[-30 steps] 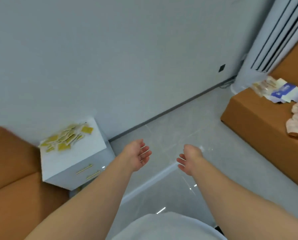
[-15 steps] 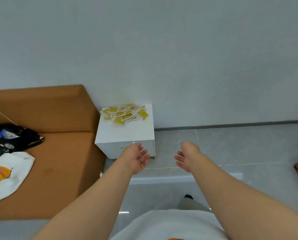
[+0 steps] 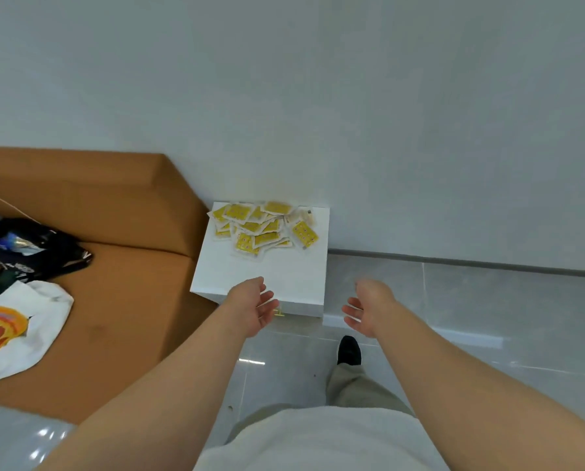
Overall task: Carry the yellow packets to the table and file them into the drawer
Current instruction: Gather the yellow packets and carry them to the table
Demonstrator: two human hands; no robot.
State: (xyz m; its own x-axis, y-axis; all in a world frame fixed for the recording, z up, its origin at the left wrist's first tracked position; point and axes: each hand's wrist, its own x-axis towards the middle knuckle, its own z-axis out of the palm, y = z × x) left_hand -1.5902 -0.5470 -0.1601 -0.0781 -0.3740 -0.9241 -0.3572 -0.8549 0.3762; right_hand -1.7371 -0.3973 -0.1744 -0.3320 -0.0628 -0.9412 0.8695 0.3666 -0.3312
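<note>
White boxy cabinet top (image 3: 267, 273) — one uncountable heap of flat yellow packets (image 3: 264, 229) beyond left hand (image 3: 250, 305) and right hand (image 3: 369, 305) — both empty, loosely spread.

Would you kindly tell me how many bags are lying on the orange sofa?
2. On the sofa, a black bag lies at the picture's left edge; a white printed bag lies in front of it. Others may be cut off there.

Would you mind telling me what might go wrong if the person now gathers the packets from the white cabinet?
The yellow packets lie in a loose, overlapping heap, so a scoop by the left hand and right hand may scatter some. Those at the left rear corner of the cabinet could slip off toward the sofa.
</note>
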